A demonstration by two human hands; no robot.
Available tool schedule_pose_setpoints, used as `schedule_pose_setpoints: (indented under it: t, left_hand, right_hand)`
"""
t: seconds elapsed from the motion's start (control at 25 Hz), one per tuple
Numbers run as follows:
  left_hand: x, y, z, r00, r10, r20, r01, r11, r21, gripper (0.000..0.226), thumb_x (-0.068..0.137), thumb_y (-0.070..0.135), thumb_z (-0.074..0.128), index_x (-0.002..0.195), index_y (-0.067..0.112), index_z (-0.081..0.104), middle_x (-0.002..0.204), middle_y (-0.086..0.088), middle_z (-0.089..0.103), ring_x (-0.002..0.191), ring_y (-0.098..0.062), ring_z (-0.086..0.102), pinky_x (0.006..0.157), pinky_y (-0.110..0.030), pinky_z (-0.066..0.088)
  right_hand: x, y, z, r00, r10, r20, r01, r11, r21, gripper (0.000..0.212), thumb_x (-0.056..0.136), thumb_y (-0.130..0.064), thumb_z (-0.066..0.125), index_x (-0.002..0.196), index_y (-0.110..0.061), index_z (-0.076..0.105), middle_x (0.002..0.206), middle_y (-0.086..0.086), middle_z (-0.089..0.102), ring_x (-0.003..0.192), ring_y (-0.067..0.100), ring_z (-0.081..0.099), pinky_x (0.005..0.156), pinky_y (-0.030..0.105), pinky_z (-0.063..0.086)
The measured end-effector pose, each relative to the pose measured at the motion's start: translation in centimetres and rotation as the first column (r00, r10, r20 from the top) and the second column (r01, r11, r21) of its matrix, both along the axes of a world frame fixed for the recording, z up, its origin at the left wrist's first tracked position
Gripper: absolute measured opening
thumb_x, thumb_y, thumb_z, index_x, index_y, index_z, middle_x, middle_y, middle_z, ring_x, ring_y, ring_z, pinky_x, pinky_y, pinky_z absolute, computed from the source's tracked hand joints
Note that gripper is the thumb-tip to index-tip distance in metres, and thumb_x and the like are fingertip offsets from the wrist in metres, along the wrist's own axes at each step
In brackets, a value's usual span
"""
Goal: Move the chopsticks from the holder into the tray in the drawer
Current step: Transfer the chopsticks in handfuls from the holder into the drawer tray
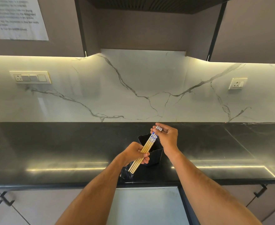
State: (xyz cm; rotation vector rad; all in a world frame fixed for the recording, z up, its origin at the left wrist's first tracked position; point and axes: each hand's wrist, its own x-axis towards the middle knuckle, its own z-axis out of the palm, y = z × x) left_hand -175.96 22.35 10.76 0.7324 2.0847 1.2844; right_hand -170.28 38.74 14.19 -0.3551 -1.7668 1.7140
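Several chopsticks [145, 148] made one bundle, held slantwise over the black holder [154, 157] on the dark desk [52, 143]. My left hand [133, 154] gripped the plain lower half, fingers curled round it; my right hand [166, 138] pinched the blue-patterned tops. I judged the first stage done: the bundle was out of the holder, whose inside looked dark, though I could not tell if any sticks were left in it. The rest lay ahead. No open drawer or tray showed; only shut cabinet fronts [146, 207] lay below the desk edge.
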Motion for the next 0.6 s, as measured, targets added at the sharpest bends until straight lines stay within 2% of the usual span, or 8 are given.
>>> schedule_pose_setpoints:
  t: [0.04, 0.12, 0.2, 0.28, 0.36, 0.4, 0.48, 0.6]
  left_hand:
    - [0.0, 0.0, -0.3, 0.998, 0.029, -0.049, -0.031, 0.999, -0.034, 0.016, 0.094, 0.009, 0.066, 0.104, -0.002, 0.071, 0.093, -0.018, 0.076, 0.085, -0.025, 0.076, 0.084, -0.039, 0.062]
    - [0.2, 0.0, -0.8, 0.982, 0.06, -0.179, -0.086, 0.986, -0.143, 0.012, 0.094, 0.012, 0.068, 0.099, 0.002, 0.072, 0.087, -0.013, 0.076, 0.077, -0.019, 0.077, 0.082, -0.038, 0.063]
    - [0.6, -0.1, -0.9, 0.938, 0.027, -0.345, -0.132, 0.95, -0.283, 0.009, 0.093, 0.016, 0.069, 0.091, 0.007, 0.072, 0.082, -0.008, 0.075, 0.073, -0.017, 0.075, 0.081, -0.037, 0.063]
    - [1.5, -0.1, -0.6, 0.861, -0.048, -0.507, -0.184, 0.899, -0.397, 0.007, 0.092, 0.015, 0.068, 0.092, 0.01, 0.071, 0.086, -0.008, 0.072, 0.078, -0.022, 0.072, 0.08, -0.04, 0.061]
    - [2.9, 0.0, 0.0, 0.768, -0.159, -0.62, -0.22, 0.845, -0.488, 0.011, 0.093, 0.011, 0.064, 0.102, 0.01, 0.069, 0.097, -0.01, 0.068, 0.087, -0.027, 0.068, 0.083, -0.041, 0.058]
    - [3.8, 0.2, 0.2, 0.727, -0.204, -0.656, -0.235, 0.824, -0.516, 0.014, 0.093, 0.008, 0.063, 0.107, 0.01, 0.068, 0.101, -0.011, 0.067, 0.091, -0.029, 0.067, 0.084, -0.041, 0.057]
    - [5.7, 0.5, 0.0, 0.678, -0.256, -0.69, -0.26, 0.794, -0.55, 0.021, 0.092, 0.004, 0.065, 0.111, 0.011, 0.068, 0.106, -0.012, 0.067, 0.095, -0.031, 0.067, 0.087, -0.042, 0.057]
    - [8.6, 0.7, -1.2, 0.651, -0.285, -0.703, -0.292, 0.761, -0.579, 0.023, 0.089, 0.0, 0.066, 0.109, 0.01, 0.068, 0.106, -0.013, 0.068, 0.095, -0.032, 0.066, 0.086, -0.042, 0.057]
  right_hand:
    - [0.4, 0.1, -0.4, 1.0, -0.025, 0.017, 0.023, 0.998, 0.062, 0.03, 0.084, -0.002, 0.078, 0.113, -0.008, 0.075, 0.096, 0.006, 0.079, 0.085, 0.018, 0.078, 0.085, 0.041, 0.062]
    - [1.7, 0.2, -1.0, 0.993, -0.09, 0.075, 0.059, 0.935, 0.35, 0.031, 0.087, -0.009, 0.078, 0.117, -0.011, 0.073, 0.104, 0.003, 0.077, 0.092, 0.012, 0.075, 0.088, 0.038, 0.061]
    - [3.2, 0.2, -1.4, 0.986, -0.115, 0.123, -0.002, 0.722, 0.691, 0.04, 0.088, -0.017, 0.078, 0.127, -0.014, 0.069, 0.119, -0.001, 0.072, 0.103, 0.01, 0.069, 0.096, 0.031, 0.056]
    - [4.6, -0.2, -1.2, 0.982, -0.032, 0.186, -0.16, 0.386, 0.908, 0.04, 0.086, -0.021, 0.078, 0.125, -0.015, 0.07, 0.12, 0.0, 0.072, 0.107, 0.013, 0.067, 0.101, 0.031, 0.051]
    - [5.6, -1.2, -1.4, 0.954, -0.022, 0.298, -0.296, 0.059, 0.953, 0.019, 0.089, -0.021, 0.074, 0.108, -0.018, 0.073, 0.103, 0.002, 0.074, 0.096, 0.017, 0.069, 0.092, 0.034, 0.054]
    - [6.2, -1.6, -1.7, 0.929, -0.062, 0.365, -0.367, -0.016, 0.93, 0.013, 0.092, -0.021, 0.069, 0.103, -0.017, 0.072, 0.098, 0.003, 0.073, 0.091, 0.019, 0.07, 0.085, 0.035, 0.056]
    - [7.6, -2.2, -2.4, 0.87, -0.184, 0.458, -0.472, -0.041, 0.881, 0.015, 0.098, -0.019, 0.06, 0.106, -0.014, 0.071, 0.098, 0.008, 0.073, 0.086, 0.024, 0.071, 0.077, 0.035, 0.057]
    - [10.1, -2.5, -3.1, 0.83, -0.288, 0.479, -0.52, -0.087, 0.85, 0.016, 0.099, -0.008, 0.056, 0.105, -0.009, 0.07, 0.098, 0.012, 0.074, 0.085, 0.029, 0.071, 0.067, 0.034, 0.048]
